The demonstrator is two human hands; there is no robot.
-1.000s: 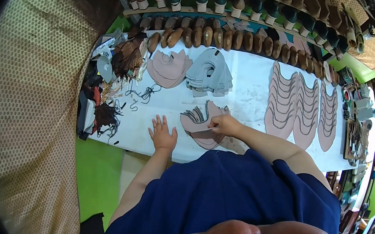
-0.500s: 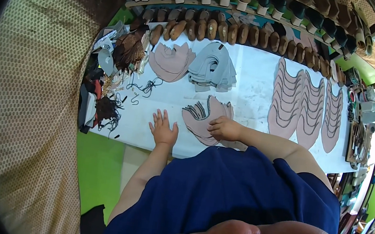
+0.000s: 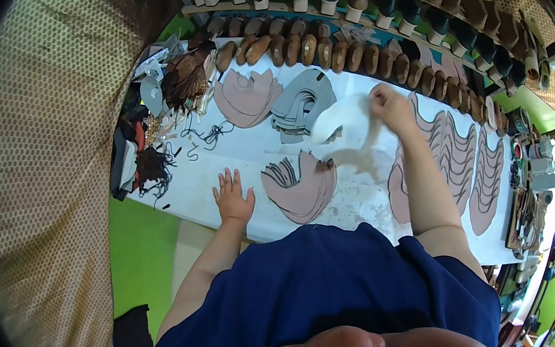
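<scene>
My left hand [image 3: 234, 196] lies flat on the white table near its front edge, fingers spread, holding nothing. Raised over the far middle of the table, my right hand [image 3: 391, 110] pinches a pale, curved shoe upper piece [image 3: 339, 117], blurred by motion and showing a whitish face. Between my hands rests a small stack of pink U-shaped upper pieces [image 3: 305, 200] with dark-edged inner curves. The held piece partly covers a pile of grey upper pieces [image 3: 300, 96]. Right of my hand run columns of overlapping pink upper pieces [image 3: 454, 166].
Another pink stack [image 3: 245, 101] lies left of the grey pile. Dark cords [image 3: 210, 134] and heaped scraps [image 3: 155, 163] crowd the table's left side. Brown wooden shoe lasts [image 3: 340, 56] line the back edge beneath shelves of shoes. Tools and materials [image 3: 528, 198] fill the right edge.
My right hand has moved from the near pink stack up and away to the far right, lifting a pale upper piece. My left hand stays flat on the table.
</scene>
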